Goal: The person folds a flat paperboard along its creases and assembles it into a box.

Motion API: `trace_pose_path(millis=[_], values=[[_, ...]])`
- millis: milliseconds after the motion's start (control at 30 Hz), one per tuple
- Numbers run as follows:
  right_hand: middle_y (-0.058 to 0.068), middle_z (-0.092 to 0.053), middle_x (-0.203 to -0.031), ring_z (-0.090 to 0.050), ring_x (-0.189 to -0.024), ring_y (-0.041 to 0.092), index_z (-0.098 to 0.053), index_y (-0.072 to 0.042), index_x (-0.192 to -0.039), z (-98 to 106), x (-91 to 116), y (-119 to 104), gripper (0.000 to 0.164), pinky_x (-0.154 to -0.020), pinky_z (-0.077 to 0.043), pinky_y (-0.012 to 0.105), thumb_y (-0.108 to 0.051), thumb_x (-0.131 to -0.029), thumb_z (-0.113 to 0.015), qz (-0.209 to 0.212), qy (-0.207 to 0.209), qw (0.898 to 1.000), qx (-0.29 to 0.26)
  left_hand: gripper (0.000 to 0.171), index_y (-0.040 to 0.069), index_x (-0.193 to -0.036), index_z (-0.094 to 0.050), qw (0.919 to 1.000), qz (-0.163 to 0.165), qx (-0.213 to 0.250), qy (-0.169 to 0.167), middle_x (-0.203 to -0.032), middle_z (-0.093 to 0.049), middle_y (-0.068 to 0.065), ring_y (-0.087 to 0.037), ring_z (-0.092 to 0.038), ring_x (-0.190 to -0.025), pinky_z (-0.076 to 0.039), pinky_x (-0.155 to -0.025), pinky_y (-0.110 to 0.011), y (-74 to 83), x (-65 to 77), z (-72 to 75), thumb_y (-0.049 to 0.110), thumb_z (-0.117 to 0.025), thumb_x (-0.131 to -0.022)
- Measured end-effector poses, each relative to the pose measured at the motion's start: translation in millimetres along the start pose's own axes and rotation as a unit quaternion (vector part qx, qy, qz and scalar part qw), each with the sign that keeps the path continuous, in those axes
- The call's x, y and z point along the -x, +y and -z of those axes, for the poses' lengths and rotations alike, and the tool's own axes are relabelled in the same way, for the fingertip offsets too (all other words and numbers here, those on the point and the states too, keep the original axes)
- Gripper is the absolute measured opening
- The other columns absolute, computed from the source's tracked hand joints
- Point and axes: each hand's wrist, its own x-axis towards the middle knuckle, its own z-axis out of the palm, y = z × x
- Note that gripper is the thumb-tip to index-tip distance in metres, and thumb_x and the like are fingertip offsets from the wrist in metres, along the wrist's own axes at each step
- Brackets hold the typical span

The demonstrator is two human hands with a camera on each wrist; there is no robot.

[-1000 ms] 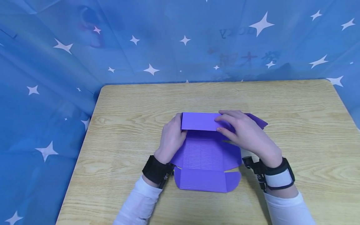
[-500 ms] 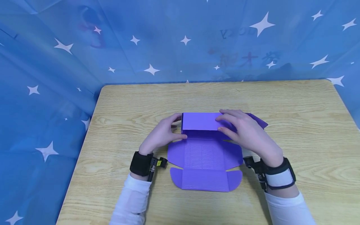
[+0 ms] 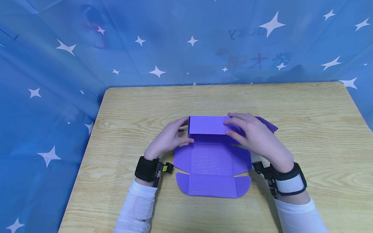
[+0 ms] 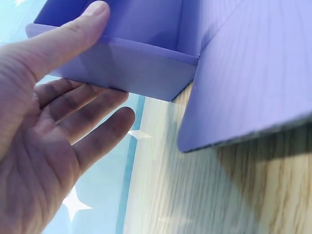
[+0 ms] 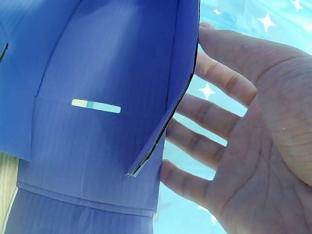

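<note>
A purple box (image 3: 211, 158) lies part-folded on the desk (image 3: 116, 152), its raised end (image 3: 206, 125) at 12 o'clock, long axis 9 to 3; its ribbed base reaches toward 6. The left hand (image 3: 165, 139) pinches the 9-o'clock wall (image 4: 136, 68), the right hand (image 3: 257, 137) grips near 3.

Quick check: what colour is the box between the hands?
The box is purple; the head view shows it best.

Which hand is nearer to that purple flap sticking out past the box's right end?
Right: your right hand is on the right part of the box, close by the flap; your left hand is at the box's left end, farther off.
</note>
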Motion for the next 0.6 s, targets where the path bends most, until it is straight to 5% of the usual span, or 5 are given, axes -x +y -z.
trace_pose_path(millis=[367,600], values=[[0.024,-0.06,-0.151,-0.058,-0.14,0.046,-0.071,-0.008,-0.134,2,1,0,0.037,-0.117,-0.046,0.064,-0.024,-0.101,-0.072,-0.004,-0.013,1.0,0.007,0.082,0.008,-0.162,-0.038,0.9996,0.024,0.01,-0.009,-0.163,-0.048,-0.016,-0.04,-0.058,-0.143,-0.053,-0.117,-0.049,0.5,1.4,1.4,0.019,-0.082,-0.093],[0.026,-0.042,-0.166,-0.034,-0.157,0.05,-0.051,-0.009,-0.156,13,8,7,0.07,-0.127,-0.029,0.068,-0.039,-0.098,-0.075,-0.033,-0.043,0.998,0.017,0.081,0.007,-0.161,-0.039,0.9997,0.022,0.006,-0.007,-0.162,-0.049,-0.016,-0.04,-0.058,-0.142,-0.053,-0.116,-0.049,1.0,0.3,0.9,0.019,-0.082,-0.093]])
